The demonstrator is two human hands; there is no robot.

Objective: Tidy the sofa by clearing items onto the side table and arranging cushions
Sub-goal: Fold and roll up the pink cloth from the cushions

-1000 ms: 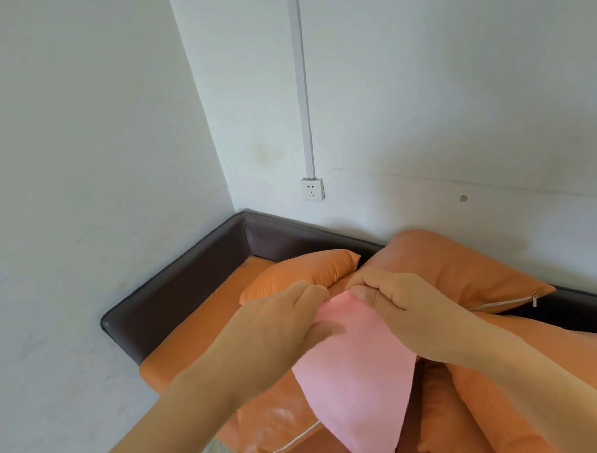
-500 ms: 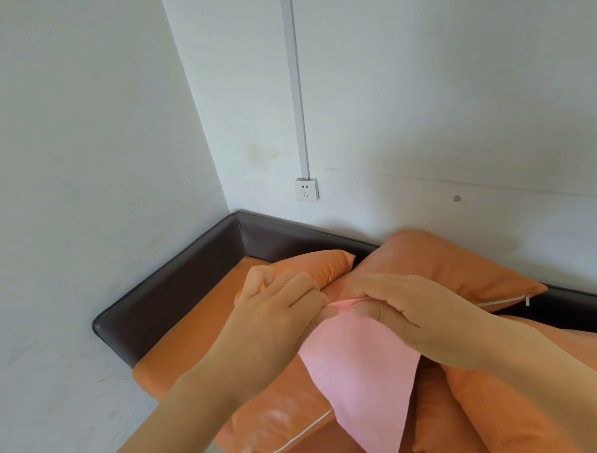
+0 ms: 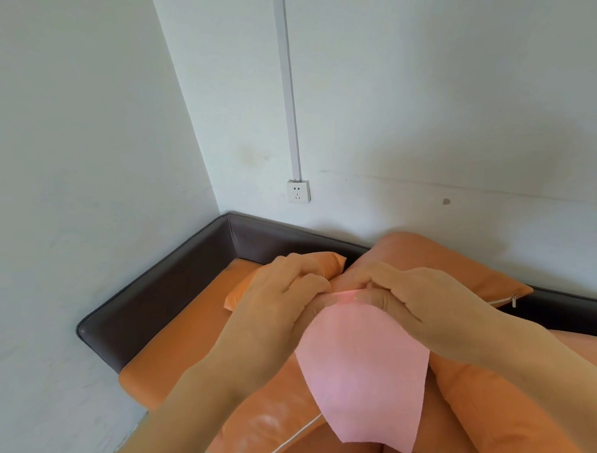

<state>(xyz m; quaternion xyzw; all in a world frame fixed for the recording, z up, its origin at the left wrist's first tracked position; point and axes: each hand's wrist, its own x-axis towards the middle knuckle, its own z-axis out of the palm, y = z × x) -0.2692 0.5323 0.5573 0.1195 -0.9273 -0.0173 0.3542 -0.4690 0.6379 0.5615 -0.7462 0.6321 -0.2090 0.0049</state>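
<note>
Two hands are working together: our left hand (image 3: 281, 299) and right hand (image 3: 413, 299) are each pinching the top edge of a pink cloth (image 3: 366, 374), which is hanging over a heap of orange cushions (image 3: 446, 268) on the sofa (image 3: 159, 291). We are judging the task barely begun: the cushions are lying jumbled, the cloth is uncleared, and no side table is showing.

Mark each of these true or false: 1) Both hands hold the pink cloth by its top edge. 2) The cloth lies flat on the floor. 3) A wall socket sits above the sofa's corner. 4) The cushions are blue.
1) True: the left hand and right hand pinch the pink cloth at its top.
2) False: it hangs from the hands, over the orange cushions.
3) True: the wall socket is on the wall above the sofa corner.
4) False: they are orange.
</note>
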